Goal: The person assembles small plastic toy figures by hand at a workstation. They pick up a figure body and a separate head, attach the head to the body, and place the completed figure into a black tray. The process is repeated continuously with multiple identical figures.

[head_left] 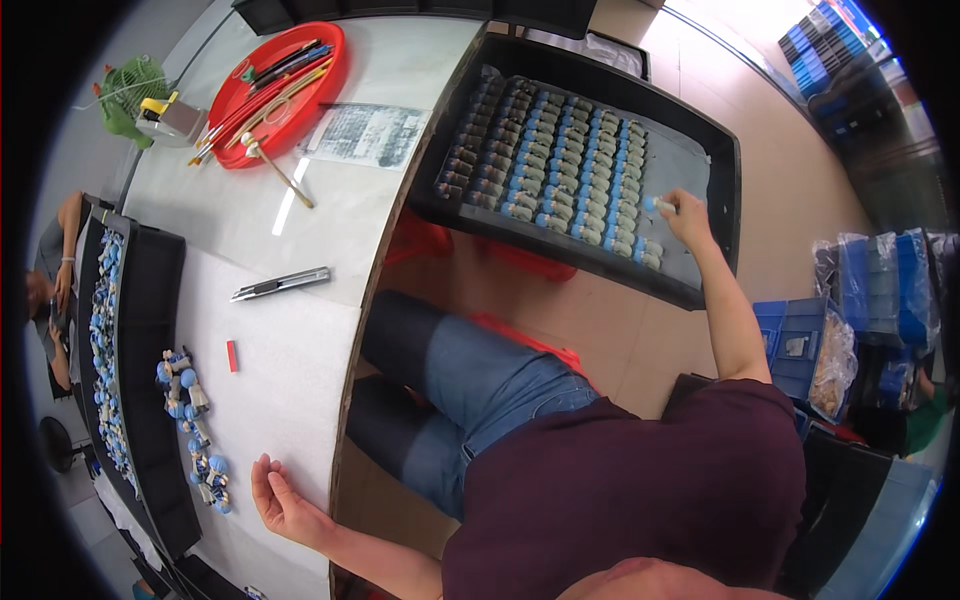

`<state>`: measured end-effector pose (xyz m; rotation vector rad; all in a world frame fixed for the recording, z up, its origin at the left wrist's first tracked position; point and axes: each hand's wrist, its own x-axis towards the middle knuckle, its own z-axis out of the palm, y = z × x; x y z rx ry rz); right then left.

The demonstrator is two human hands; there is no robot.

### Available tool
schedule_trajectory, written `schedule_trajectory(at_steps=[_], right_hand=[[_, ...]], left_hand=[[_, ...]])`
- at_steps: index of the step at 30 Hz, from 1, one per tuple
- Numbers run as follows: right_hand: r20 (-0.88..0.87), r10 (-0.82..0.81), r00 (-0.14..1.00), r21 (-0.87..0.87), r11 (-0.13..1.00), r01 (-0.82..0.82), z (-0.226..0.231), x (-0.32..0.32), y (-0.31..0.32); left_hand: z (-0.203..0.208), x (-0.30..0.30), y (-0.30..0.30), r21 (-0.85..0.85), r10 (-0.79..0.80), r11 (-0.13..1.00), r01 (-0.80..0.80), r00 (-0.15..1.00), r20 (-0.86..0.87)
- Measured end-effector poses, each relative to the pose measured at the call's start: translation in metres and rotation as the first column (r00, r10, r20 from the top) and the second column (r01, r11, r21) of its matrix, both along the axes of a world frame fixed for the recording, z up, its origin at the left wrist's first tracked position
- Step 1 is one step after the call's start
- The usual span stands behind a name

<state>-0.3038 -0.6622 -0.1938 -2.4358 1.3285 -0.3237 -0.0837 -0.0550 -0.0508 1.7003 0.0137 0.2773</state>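
The right hand [688, 218] pinches a small blue-capped figurine [655, 204] over the right end of a black tray [722, 160], which is lined with rows of like figurines and has a bare strip along that side. The left hand [280, 500] rests open and empty, palm up, on the white table [300, 350] near its front edge, just beside a loose cluster of figurines [195, 430]. Farther up the table lie a utility knife [282, 284] and a red tray of tools [280, 90], with bare tabletop between them.

Matt black plastic tray [722, 150]; glossy red plastic dish [335, 60]; smooth white tabletop [270, 350].
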Motion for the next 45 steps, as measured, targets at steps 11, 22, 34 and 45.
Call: schedule_trajectory(at_steps=[11, 22, 34, 45], right_hand=[[-0.098, 0.028, 0.995, 0.262, 0.965, -0.002, -0.065, -0.027, -0.024], [-0.156, 0.350, 0.924, 0.242, 0.920, -0.308, -0.127, -0.055, -0.078], [0.514, 0.675, 0.529, -0.087, 0.655, -0.751, 0.091, 0.163, 0.141], [0.703, 0.641, -0.307, -0.299, -0.124, -0.946, 0.173, 0.239, 0.441]], left_hand=[[-0.002, 0.001, -0.010, 0.074, 0.059, 0.996, -0.057, 0.998, -0.017], [0.006, 0.004, -0.007, 0.006, 0.066, 0.998, -0.066, 0.997, -0.049], [0.036, 0.027, 0.089, 0.607, 0.068, 0.734, -0.305, 0.922, 0.381], [0.033, 0.031, 0.154, 0.717, 0.273, 0.653, -0.246, 0.959, 0.080]])
